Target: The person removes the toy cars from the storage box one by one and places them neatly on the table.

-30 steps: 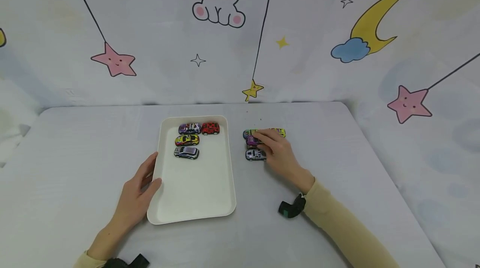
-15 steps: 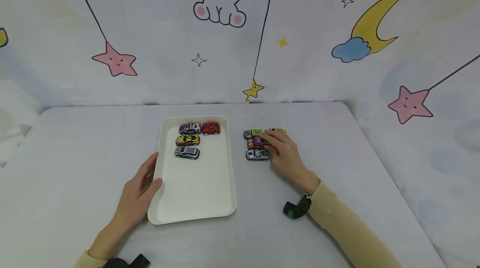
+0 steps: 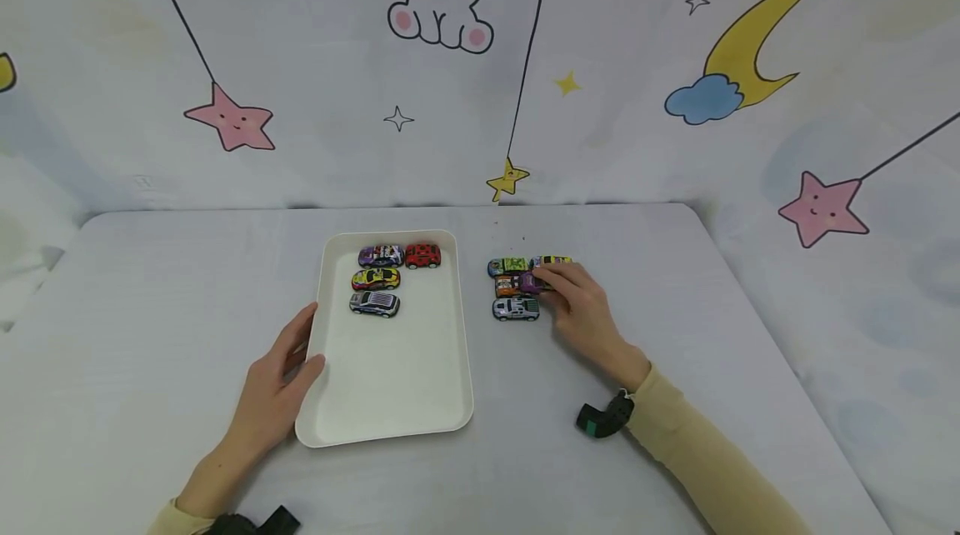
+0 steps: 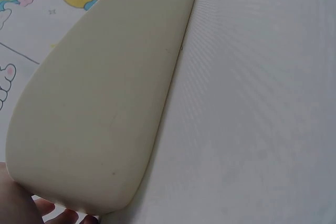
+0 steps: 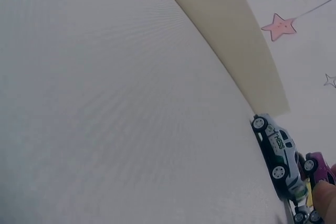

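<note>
My left hand [image 3: 266, 397] holds the left side of a white tray [image 3: 390, 385]; in the left wrist view its fingers curl at the tray's end. Inside the tray sit a purple-white toy car [image 3: 381, 256], a red one [image 3: 423, 256], a yellow one [image 3: 376, 278] and a silver one [image 3: 374, 303]. To the right of the tray, my right hand [image 3: 588, 314] pinches a purple toy car [image 3: 529, 282], partly hidden by the fingers. Next to it are an orange toy car [image 3: 506, 285] and a silver-white one [image 3: 515, 309], marked HESS in the right wrist view.
Behind the purple car, a green toy car [image 3: 507, 267] and a yellow-purple one [image 3: 551, 261] stand in a row. White cloth covers the table [image 3: 720, 402]. A printed backdrop [image 3: 322, 160] rises at its far edge.
My right hand has shifted rightward with the purple car, uncovering the orange car and more of the silver-white one. The left hand and tray stay in place.
</note>
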### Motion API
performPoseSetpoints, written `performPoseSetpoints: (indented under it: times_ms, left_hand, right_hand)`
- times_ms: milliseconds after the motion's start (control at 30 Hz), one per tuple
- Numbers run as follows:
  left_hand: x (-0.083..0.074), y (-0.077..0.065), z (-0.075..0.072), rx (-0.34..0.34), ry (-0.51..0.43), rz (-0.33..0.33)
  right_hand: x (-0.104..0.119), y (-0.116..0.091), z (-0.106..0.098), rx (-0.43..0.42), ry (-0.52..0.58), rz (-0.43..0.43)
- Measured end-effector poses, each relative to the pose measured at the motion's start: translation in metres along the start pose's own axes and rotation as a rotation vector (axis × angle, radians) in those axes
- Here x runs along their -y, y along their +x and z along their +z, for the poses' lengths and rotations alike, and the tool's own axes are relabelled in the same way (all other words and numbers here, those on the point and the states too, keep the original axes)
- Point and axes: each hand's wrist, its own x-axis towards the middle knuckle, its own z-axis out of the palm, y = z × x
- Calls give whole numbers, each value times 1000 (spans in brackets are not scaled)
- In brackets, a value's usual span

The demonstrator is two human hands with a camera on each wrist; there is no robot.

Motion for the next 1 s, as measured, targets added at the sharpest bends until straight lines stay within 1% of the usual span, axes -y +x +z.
performPoseSetpoints:
  times_ms: [167,300,500,600,867,1000]
  left_hand:
    - [0,0,0,-3,5,1]
    - [1,0,0,-3,6,0]
    - [2,0,0,-4,10,5]
    - [2,0,0,-6,17,0]
    - [1,0,-1,-1,17,-2]
    - [1,0,-1,5,15,2]
  right_hand:
    - [-5,-4,-3,-25,-9,-10]
    - [-9,-7,-6,-17,-19,-4]
    - [-14,-12,-10,7,-17,31]
    - [-16,-15,-11,31,-14,49]
    - [-18,-17,-10,57,-14,40]
    - [-16,-17,-10,84,-22,47]
